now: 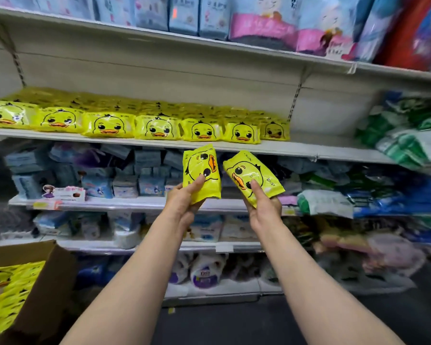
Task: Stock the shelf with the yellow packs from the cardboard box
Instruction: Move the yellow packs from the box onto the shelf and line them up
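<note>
My left hand point(184, 204) grips a yellow duck-face pack point(201, 174) by its lower end, thumb on the front. My right hand point(263, 207) grips a second yellow pack point(251, 179), tilted to the left. Both packs are held just below the white shelf point(309, 148), where a row of several yellow duck packs point(157, 127) lies from the far left to about the middle. To the right of the last pack point(275, 130) the shelf board is bare. The cardboard box point(45, 290) at the lower left holds more yellow packs point(8, 295).
Blue and pink packs point(259, 21) fill the shelf above. Green and white packs point(403, 135) crowd the right end of the stocked shelf. Lower shelves hold blue tissue packs point(125, 175) and rolls point(204, 272). A dark floor point(234, 324) lies below.
</note>
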The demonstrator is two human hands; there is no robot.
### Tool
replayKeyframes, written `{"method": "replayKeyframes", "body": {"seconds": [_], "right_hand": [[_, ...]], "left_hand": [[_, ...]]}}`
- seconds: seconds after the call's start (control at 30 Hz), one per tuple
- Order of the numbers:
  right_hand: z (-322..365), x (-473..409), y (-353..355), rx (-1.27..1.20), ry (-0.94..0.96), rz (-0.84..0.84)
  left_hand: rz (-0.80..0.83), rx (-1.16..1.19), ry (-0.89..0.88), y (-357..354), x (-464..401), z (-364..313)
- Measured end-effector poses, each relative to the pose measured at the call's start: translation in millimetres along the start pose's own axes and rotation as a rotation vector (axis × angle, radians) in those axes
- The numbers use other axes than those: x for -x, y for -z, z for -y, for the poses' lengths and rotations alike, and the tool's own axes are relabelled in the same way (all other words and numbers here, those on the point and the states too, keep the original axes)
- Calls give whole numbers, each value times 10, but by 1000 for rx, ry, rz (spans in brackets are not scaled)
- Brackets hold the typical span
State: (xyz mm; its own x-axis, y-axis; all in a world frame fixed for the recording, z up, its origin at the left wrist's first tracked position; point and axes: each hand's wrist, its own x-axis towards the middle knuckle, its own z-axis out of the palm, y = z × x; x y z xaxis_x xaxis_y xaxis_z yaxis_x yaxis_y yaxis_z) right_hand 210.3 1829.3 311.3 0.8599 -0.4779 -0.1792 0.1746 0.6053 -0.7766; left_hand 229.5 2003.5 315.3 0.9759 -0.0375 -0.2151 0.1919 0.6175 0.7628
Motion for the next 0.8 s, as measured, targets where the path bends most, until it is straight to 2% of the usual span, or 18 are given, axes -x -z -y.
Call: {"method": "replayKeyframes", "body": {"seconds": [0.13, 0.27, 0.4, 0.63, 0.8], "right_hand": [[353, -238, 294, -10, 1, -20], [547, -445, 454, 5, 12, -42], [698, -714, 533, -42, 17, -56], [926, -1354, 514, -56, 86, -39], [1160, -1984, 410, -60, 230, -51]], "left_hand": [[110, 41, 98, -506, 11, 200], [144, 24, 47, -859, -97, 239], [127, -106, 40, -1209, -362, 194], [192, -342, -27, -1798, -1116, 2], [356, -662, -81, -2374, -1753, -180]]}}
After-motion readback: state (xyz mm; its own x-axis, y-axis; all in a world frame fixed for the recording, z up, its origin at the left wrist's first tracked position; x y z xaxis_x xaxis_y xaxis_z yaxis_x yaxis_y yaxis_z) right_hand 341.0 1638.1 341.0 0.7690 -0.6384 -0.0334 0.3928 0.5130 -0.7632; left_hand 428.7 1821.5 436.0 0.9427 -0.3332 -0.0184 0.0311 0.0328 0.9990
